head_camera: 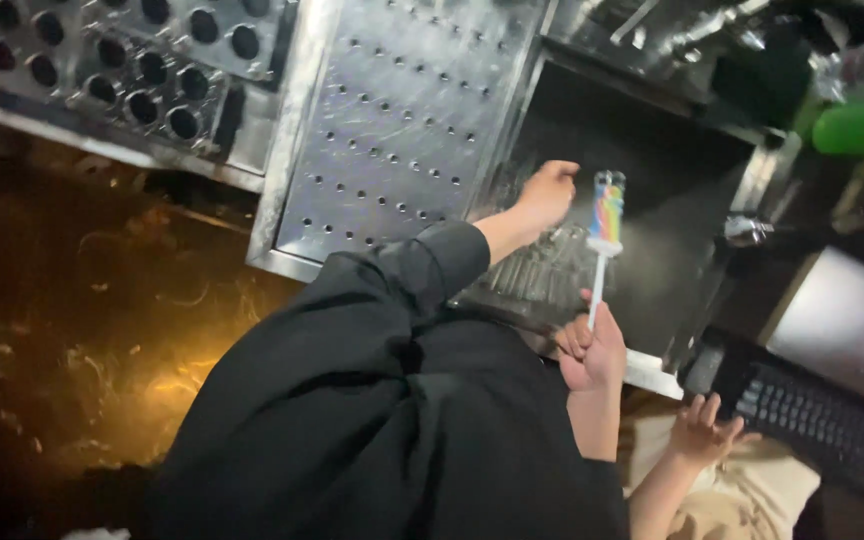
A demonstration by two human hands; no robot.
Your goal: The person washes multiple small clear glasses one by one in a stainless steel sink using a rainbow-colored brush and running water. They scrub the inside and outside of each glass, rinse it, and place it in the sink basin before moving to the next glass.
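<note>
Over the dark steel sink basin (672,180), my left hand (547,193) closes its grip on a clear ribbed glass (542,265); my right hand (592,350) grips a white-handled rainbow sponge brush (606,215) just beside that glass.

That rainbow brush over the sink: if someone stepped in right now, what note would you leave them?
Right hand grips the white handle of the rainbow brush, bristle head up over the steel sink.
Left hand is closed on clear glassware lying in the sink.
The brush is not touching the glass yet.
A second person's hand rests near a black keyboard; leave it be.
</note>
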